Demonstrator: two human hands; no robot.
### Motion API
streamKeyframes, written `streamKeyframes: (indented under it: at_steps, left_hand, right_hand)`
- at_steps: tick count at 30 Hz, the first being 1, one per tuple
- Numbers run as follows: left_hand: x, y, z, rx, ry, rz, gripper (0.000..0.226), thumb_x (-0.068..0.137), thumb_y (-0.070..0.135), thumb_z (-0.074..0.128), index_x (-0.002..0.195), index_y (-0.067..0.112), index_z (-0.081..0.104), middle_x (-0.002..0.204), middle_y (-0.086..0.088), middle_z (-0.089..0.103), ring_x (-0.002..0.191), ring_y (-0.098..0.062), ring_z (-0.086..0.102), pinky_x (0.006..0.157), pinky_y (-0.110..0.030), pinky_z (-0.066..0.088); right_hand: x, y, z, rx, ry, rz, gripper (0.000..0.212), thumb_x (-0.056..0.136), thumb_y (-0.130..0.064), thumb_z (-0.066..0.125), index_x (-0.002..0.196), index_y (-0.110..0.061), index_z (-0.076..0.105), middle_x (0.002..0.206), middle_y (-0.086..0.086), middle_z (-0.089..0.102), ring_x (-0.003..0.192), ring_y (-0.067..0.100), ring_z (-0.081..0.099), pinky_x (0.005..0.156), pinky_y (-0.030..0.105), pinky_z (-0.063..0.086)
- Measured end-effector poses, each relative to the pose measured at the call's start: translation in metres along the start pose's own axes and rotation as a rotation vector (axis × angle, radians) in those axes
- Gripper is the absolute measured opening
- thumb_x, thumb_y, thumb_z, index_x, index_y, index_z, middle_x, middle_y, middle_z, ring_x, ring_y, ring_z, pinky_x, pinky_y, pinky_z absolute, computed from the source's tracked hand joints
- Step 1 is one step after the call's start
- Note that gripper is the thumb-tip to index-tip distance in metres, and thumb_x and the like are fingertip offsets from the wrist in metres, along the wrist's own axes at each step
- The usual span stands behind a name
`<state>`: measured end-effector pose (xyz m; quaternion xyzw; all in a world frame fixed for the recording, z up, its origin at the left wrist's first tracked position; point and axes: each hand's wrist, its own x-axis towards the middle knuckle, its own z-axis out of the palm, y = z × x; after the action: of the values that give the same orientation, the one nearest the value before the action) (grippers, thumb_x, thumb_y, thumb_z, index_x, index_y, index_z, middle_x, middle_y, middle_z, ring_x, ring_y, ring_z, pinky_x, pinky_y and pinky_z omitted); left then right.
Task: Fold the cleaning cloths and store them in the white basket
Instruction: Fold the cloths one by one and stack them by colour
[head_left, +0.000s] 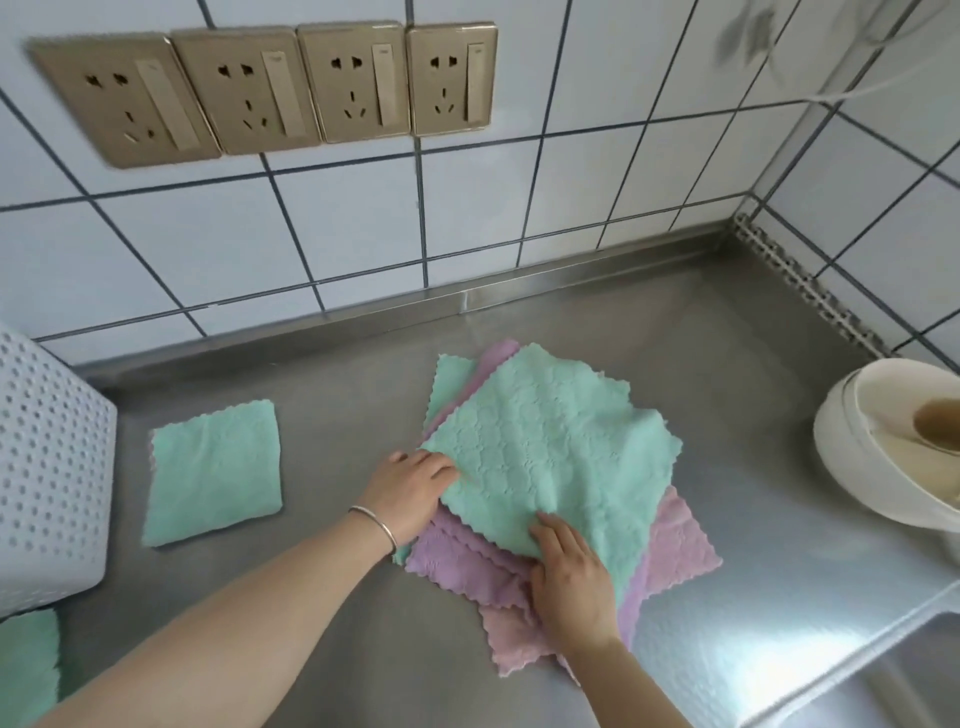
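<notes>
Pinning the top green cloth (550, 447) at its near edges, the left hand (410, 493) had its fingers tucked under the cloth's left side, pinching it, while the right hand (571, 582) lay on the near corner with fingers fairly straight, probably steadying it for a fold. It topped a loose pile of purple and pink cloths (675, 540) mid-bench. A folded green cloth (213, 473) sat toward the bench's left side, beside the white basket (47, 467) (cut off by the frame, its inside unseen). The left fingertips were hidden under fabric.
</notes>
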<state>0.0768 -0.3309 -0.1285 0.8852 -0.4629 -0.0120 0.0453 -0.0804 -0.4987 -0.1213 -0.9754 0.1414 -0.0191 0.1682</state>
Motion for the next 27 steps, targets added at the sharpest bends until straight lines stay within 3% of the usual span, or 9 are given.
streamKeyframes:
  at_steps: [3, 5, 8, 11, 15, 18, 21, 23, 27]
  left_hand:
    - [0.006, -0.006, -0.009, -0.103, 0.062, -0.18, 0.025, 0.068, 0.019, 0.049, 0.074, 0.029, 0.072, 0.081, 0.013, 0.072, 0.068, -0.015, 0.068, 0.055, -0.025, 0.052]
    - [0.013, -0.006, -0.021, -0.207, 0.121, -0.272, 0.022, 0.071, 0.021, 0.049, 0.073, 0.023, 0.071, 0.08, 0.007, 0.073, 0.07, -0.019, 0.069, 0.059, -0.029, 0.054]
    - [0.018, -0.006, -0.056, -0.32, 0.263, -0.298, 0.038, 0.081, 0.031, 0.037, 0.085, 0.016, 0.072, 0.093, -0.002, 0.074, 0.088, -0.021, 0.069, 0.079, -0.035, 0.051]
    - [0.005, -0.01, -0.111, -0.317, 0.405, -0.269, 0.039, 0.084, 0.032, 0.037, 0.084, 0.012, 0.071, 0.086, -0.004, 0.075, 0.08, -0.023, 0.07, 0.077, -0.028, 0.047]
    - [-0.033, -0.028, -0.176, -0.386, 0.567, -0.329, 0.041, 0.08, 0.038, 0.04, 0.086, 0.01, 0.069, 0.077, -0.002, 0.071, 0.072, -0.022, 0.065, 0.066, -0.026, 0.044]
    - [-0.068, -0.048, -0.21, -0.495, 0.641, -0.437, 0.043, 0.077, 0.049, 0.049, 0.087, 0.013, 0.07, 0.071, 0.007, 0.064, 0.07, -0.006, 0.058, 0.06, -0.018, 0.042]
    - [-0.099, -0.074, -0.233, -0.489, 0.674, -0.516, 0.023, 0.083, 0.031, 0.063, 0.087, 0.009, 0.07, 0.07, 0.011, 0.061, 0.063, 0.004, 0.054, 0.06, 0.0, 0.035]
    - [-0.119, -0.089, -0.245, -0.485, 0.681, -0.583, 0.017, 0.087, 0.021, 0.061, 0.089, 0.006, 0.069, 0.074, 0.007, 0.061, 0.07, -0.001, 0.056, 0.062, 0.003, 0.033]
    - [-0.165, -0.096, -0.267, -0.457, 0.766, -0.664, 0.015, 0.089, 0.013, 0.057, 0.094, 0.003, 0.067, 0.075, 0.004, 0.056, 0.061, 0.009, 0.049, 0.063, 0.004, 0.032]
  right_hand:
    - [0.005, 0.005, -0.015, -0.02, -0.009, 0.071, 0.028, 0.051, -0.008, 0.049, 0.07, -0.018, 0.066, 0.067, -0.005, 0.068, 0.052, 0.016, 0.064, 0.035, 0.022, 0.043]
    - [0.009, 0.014, -0.033, -0.009, 0.028, 0.127, 0.017, 0.055, -0.005, 0.052, 0.062, -0.015, 0.063, 0.051, -0.003, 0.06, 0.04, 0.02, 0.058, 0.03, 0.024, 0.035]
    - [0.018, 0.023, -0.077, 0.025, 0.086, 0.312, 0.017, 0.074, -0.002, 0.063, 0.08, -0.015, 0.073, 0.062, 0.005, 0.068, 0.052, 0.027, 0.062, 0.043, 0.023, 0.037]
    - [0.035, 0.01, -0.134, 0.206, 0.158, 0.291, 0.019, 0.083, -0.003, 0.06, 0.095, -0.011, 0.072, 0.078, 0.007, 0.069, 0.07, 0.027, 0.057, 0.059, 0.026, 0.035]
    - [0.057, -0.029, -0.199, 0.451, 0.263, 0.229, 0.021, 0.081, -0.005, 0.06, 0.086, -0.021, 0.071, 0.074, -0.012, 0.064, 0.071, 0.01, 0.055, 0.056, 0.005, 0.039]
    - [0.071, -0.065, -0.221, 0.593, 0.262, 0.155, 0.019, 0.082, -0.011, 0.061, 0.084, -0.027, 0.069, 0.077, -0.016, 0.065, 0.07, 0.004, 0.056, 0.053, 0.005, 0.041]
    - [0.086, -0.11, -0.222, 0.63, 0.197, 0.067, 0.013, 0.085, -0.02, 0.061, 0.086, -0.032, 0.067, 0.067, -0.014, 0.06, 0.055, 0.005, 0.05, 0.037, 0.004, 0.035]
    - [0.092, -0.138, -0.216, 0.625, 0.156, 0.016, 0.017, 0.087, -0.019, 0.057, 0.093, -0.033, 0.066, 0.064, -0.013, 0.057, 0.047, 0.003, 0.047, 0.032, 0.005, 0.033]
    - [0.084, -0.178, -0.211, 0.638, 0.142, -0.099, 0.033, 0.087, -0.004, 0.046, 0.099, -0.025, 0.068, 0.074, -0.008, 0.061, 0.056, -0.002, 0.053, 0.042, 0.002, 0.036]
